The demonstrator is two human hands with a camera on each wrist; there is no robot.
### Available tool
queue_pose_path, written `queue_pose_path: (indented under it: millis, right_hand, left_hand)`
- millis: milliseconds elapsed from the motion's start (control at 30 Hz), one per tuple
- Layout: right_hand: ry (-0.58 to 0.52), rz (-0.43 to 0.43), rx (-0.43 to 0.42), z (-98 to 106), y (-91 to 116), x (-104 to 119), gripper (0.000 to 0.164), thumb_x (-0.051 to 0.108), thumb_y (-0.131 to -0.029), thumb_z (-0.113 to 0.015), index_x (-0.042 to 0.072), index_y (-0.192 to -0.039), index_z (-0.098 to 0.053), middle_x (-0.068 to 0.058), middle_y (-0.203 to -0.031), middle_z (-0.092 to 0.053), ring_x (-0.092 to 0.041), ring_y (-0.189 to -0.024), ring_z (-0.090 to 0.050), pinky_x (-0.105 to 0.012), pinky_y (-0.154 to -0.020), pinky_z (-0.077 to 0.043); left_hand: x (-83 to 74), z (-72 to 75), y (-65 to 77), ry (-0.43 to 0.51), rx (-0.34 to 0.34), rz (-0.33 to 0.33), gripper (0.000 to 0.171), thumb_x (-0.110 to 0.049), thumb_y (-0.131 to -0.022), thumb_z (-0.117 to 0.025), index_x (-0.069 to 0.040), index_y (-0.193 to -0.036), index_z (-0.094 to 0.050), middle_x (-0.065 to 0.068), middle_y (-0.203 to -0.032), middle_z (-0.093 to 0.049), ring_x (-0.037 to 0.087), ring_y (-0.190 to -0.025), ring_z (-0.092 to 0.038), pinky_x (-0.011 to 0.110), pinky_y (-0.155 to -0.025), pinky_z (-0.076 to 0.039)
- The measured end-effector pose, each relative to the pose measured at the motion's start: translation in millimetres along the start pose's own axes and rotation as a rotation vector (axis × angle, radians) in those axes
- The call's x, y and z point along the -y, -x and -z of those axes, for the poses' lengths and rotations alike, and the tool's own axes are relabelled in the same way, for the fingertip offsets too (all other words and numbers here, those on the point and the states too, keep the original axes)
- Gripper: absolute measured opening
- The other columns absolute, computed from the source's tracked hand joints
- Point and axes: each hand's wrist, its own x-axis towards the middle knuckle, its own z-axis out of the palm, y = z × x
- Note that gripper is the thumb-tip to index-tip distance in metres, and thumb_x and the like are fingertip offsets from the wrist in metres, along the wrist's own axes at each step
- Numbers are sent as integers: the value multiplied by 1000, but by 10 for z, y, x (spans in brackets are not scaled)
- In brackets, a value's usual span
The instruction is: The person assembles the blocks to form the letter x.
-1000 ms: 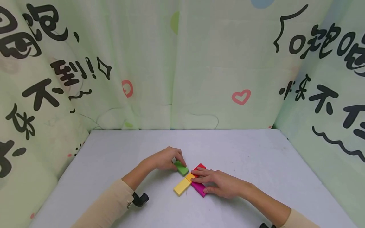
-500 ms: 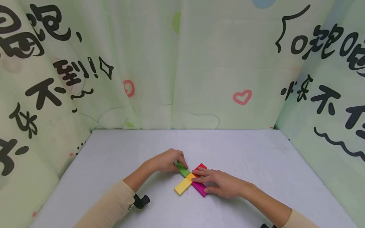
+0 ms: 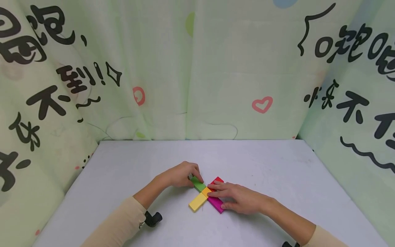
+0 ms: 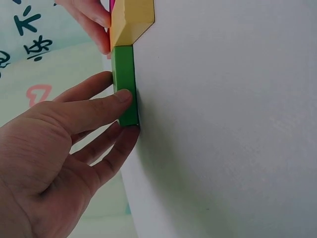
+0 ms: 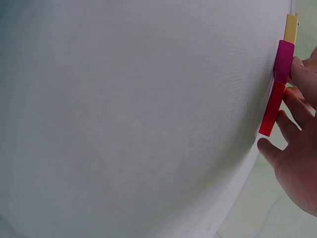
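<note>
Small coloured blocks form an X on the white table. At its centre is an orange block [image 3: 205,191], with a yellow block [image 3: 197,202] running toward the near left. My left hand [image 3: 182,174] pinches a green block [image 3: 197,184] between thumb and fingers, its inner end against the centre. In the left wrist view the thumb lies on the green block's [image 4: 125,69] long side. My right hand [image 3: 242,199] rests extended fingers over the red block [image 3: 218,179] and the orange one, its thumb at the magenta block [image 3: 216,203]. The right wrist view shows the red block [image 5: 271,111] beside those fingers.
The white table [image 3: 262,164] extends around the blocks on every side. Behind it and to both sides hangs a pale green curtain [image 3: 222,68] with black lettering. A black wrist camera [image 3: 152,218] sticks out from the left sleeve.
My left hand has slid the green block a little toward the near right, closing the gap to the orange centre. The right hand stays in place. Nothing visibly moves in the last half second.
</note>
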Motion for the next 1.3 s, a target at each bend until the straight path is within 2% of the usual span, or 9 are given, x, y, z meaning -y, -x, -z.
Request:
queue_pose_path:
  millis: [667, 867, 967, 1133, 1300]
  right_hand:
    - [-26, -8, 13, 6, 8, 8, 56, 19, -103, -65, 32, -156, -50, 8, -169, -35, -25, -159, -28, -57, -120, -38]
    - [-26, 8, 8, 2, 8, -18, 57, 18, -103, -65, 33, -156, -50, 8, -169, -35, -25, -160, -26, -61, -124, -27]
    - [-27, 20, 2, 4, 5, -30, 57, 17, -103, -65, 31, -156, -50, 7, -169, -35, -24, -160, -26, -59, -126, -22]
    - [-47, 15, -1, 11, 3, -38, 57, 18, -103, -66, 33, -156, -50, 8, -169, -36, -24, -160, -27, -60, -126, -21]
    - [-47, 55, -19, 24, 13, -52, 58, 16, -102, -65, 30, -156, -50, 4, -168, -37, -27, -159, -27, -63, -125, -20]
  left_hand:
    - [5, -37, 3, -30, -8, -24, 29, -4, -91, -79, -19, -115, -82, -6, -110, -69, 6, -99, -60, 16, -82, -52]
    - [-2, -37, 6, -42, -10, -20, 29, -4, -91, -79, -19, -116, -82, -5, -111, -69, 7, -100, -60, 16, -82, -52]
    - [-7, -37, 12, -52, -11, -19, 29, -5, -91, -79, -19, -116, -82, -5, -112, -69, 8, -101, -60, 18, -85, -53]
    - [-28, -30, 26, -67, -10, -5, 28, -8, -91, -80, -21, -117, -82, -5, -114, -69, 9, -107, -61, 24, -95, -54]
    - [-46, -31, 60, -80, -19, -13, 29, -12, -93, -79, -20, -120, -80, -4, -118, -69, 12, -112, -63, 29, -100, -54]
